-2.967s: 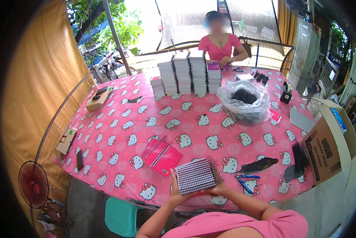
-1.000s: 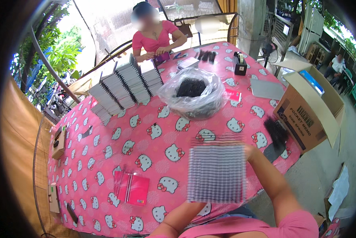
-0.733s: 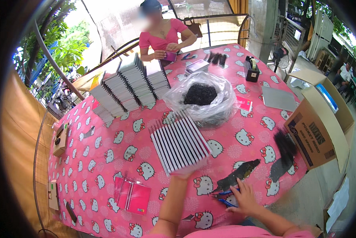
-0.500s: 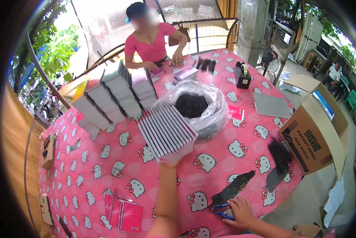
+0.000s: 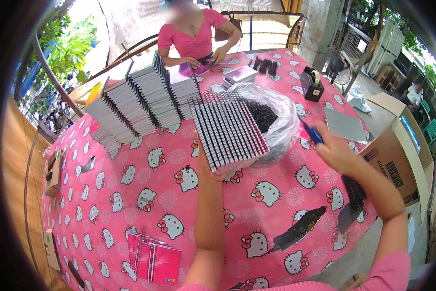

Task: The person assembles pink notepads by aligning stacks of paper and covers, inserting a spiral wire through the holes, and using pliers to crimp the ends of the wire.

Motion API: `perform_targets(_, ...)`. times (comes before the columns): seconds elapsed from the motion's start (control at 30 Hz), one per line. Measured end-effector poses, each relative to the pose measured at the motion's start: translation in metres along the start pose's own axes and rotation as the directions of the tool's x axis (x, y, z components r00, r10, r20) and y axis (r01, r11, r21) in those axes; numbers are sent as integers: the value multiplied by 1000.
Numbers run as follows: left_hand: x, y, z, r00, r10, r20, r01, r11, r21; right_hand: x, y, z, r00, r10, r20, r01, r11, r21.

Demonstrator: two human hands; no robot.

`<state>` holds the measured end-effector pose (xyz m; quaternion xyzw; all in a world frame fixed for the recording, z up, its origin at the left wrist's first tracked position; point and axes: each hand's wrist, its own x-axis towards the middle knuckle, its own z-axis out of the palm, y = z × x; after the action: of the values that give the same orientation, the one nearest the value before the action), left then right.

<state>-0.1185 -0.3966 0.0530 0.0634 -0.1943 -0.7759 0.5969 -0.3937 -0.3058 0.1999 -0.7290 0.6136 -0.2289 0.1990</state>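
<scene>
My left hand (image 5: pixel 216 173) grips the near end of a block of spiral-bound notebooks (image 5: pixel 231 133), their black coils lined up and facing upward. Most of its fingers are hidden under the block. Closed round blue-handled pliers (image 5: pixel 312 132), my right hand (image 5: pixel 337 150) is raised over the table's right side, the dark jaws pointing up and left. Beside the block lies a clear plastic bag (image 5: pixel 288 116) filled with black coils (image 5: pixel 264 115). Tall stacks of coil-bound notebooks (image 5: pixel 145 97) stand at the back left.
A pink patterned cloth (image 5: pixel 179 203) covers the table. Pink notebooks (image 5: pixel 162 262) lie near the front edge. Dark plastic scraps (image 5: pixel 300 228) and loose coils (image 5: pixel 353 194) sit to the right, by a cardboard box (image 5: pixel 397 160). Across the table, a person (image 5: pixel 191 36) handles a small notebook; a tape dispenser (image 5: pixel 313 85) stands nearby.
My right hand has lifted the pliers off the table, up toward the notebook block. My left hand has shifted the block slightly right and up, its coils now turned more squarely into view.
</scene>
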Motion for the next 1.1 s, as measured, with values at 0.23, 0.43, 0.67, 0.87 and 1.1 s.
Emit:
perform_targets(0.23, -3, 11, -4, 994, -108, 28, 112, 951, -287, 110, -19, 4, 887, -460, 31, 417, 771, -482)
perform_targets(0.43, 9, 2, -20, 992, -128, -16, 120, 959, -258, 137, -33, 3, 862, -484, 151, 448, 588, -673)
perform_targets(0.67, 6, 6, -4, 997, -69, -25, 62, 976, -210, 153, -28, 12, 738, -648, 187, 511, 356, -782)
perform_targets(0.87, 2, 12, 3, 991, -122, -51, 110, 975, -194, 158, -29, 10, 713, -677, 182, 567, 405, -717)
perform_targets(1.1, 3, 10, 4, 990, -139, -33, 129, 970, -208, 160, -35, 0, 726, -618, 300, 593, 343, -728)
